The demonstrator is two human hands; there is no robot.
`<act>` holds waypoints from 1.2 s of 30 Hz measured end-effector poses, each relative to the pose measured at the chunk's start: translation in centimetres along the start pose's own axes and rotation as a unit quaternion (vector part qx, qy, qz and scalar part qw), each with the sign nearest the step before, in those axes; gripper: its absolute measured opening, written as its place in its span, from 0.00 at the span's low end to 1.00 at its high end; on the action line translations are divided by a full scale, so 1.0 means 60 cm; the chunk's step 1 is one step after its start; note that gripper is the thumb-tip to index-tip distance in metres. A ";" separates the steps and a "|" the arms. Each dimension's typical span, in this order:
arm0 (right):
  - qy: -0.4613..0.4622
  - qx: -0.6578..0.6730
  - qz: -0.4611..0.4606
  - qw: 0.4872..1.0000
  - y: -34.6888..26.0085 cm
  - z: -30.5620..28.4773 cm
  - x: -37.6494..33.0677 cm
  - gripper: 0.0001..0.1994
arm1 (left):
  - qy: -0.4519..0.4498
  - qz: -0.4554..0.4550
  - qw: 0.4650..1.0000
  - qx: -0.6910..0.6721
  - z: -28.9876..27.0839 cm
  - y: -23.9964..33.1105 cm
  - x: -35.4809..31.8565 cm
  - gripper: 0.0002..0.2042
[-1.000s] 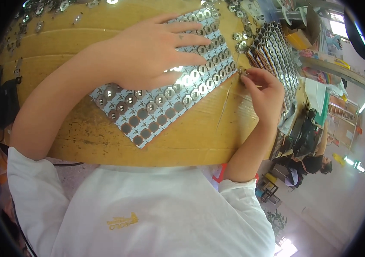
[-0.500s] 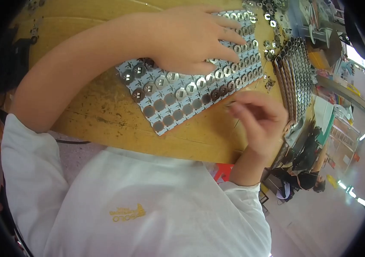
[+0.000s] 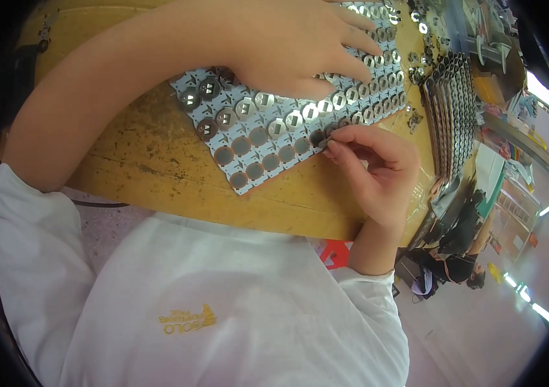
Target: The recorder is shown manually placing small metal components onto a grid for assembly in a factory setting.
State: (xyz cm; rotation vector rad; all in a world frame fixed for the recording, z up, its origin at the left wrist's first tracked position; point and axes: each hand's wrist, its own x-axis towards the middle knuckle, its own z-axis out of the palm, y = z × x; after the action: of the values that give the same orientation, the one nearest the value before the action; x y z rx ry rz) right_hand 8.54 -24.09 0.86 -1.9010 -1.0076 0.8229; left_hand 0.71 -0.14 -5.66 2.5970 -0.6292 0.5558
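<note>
A white circuit board panel (image 3: 268,147) lies slanted on the table, covered with rows of round positions. Many of them carry shiny round metal clips (image 3: 294,119). Toward the near left corner, several show only flat grey round pads (image 3: 239,179). My left hand (image 3: 287,51) rests over the far part of the panel, palm down with fingers spread. At the panel's near edge, my right hand (image 3: 381,169) pinches a small metal piece (image 3: 324,146) between thumb and forefinger, right beside a dark round pad. The fingers partly hide this piece, so its exact shape cannot be made out.
A tall stack of similar panels (image 3: 452,119) stands to the right on the yellow table (image 3: 158,184). Loose metal clips (image 3: 421,26) lie scattered at the far right. A person in dark clothes (image 3: 458,267) is beyond the table on the right.
My right hand has moved left and slightly away from me, bringing the small piece to the panel's edge. My left hand stays spread on the panel.
</note>
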 end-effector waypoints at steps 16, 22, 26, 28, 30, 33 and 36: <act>0.017 -0.059 -0.031 0.998 -0.005 0.014 0.005 0.07 | 0.011 0.035 0.999 -0.002 -0.008 -0.009 0.002 0.23; -0.005 -0.120 -0.020 0.993 -0.015 0.004 0.000 0.08 | -0.113 -0.014 0.993 -0.015 -0.042 0.006 0.028 0.23; 0.003 -0.141 -0.080 0.987 -0.011 0.007 0.007 0.09 | 0.008 0.032 0.999 -0.006 -0.015 -0.005 0.000 0.23; 0.003 -0.136 -0.098 0.986 -0.003 0.006 0.010 0.09 | -0.005 0.029 1.000 -0.010 -0.016 -0.005 0.002 0.22; 0.005 -0.130 -0.114 0.985 0.002 0.005 0.013 0.08 | 0.002 0.030 1.000 -0.010 -0.014 -0.005 0.002 0.22; -0.011 -0.140 -0.119 0.983 -0.002 0.005 0.017 0.08 | 0.014 0.031 0.999 0.000 -0.011 -0.005 0.004 0.22; -0.021 -0.140 -0.112 0.984 -0.007 0.003 0.019 0.10 | 0.031 -0.003 1.000 0.001 0.012 0.003 0.003 0.21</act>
State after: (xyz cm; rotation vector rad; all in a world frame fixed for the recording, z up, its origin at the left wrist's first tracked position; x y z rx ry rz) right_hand 8.75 -22.90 0.95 -1.9595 -1.3959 0.6185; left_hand 1.00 -0.68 -6.13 2.5727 -0.5995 0.6321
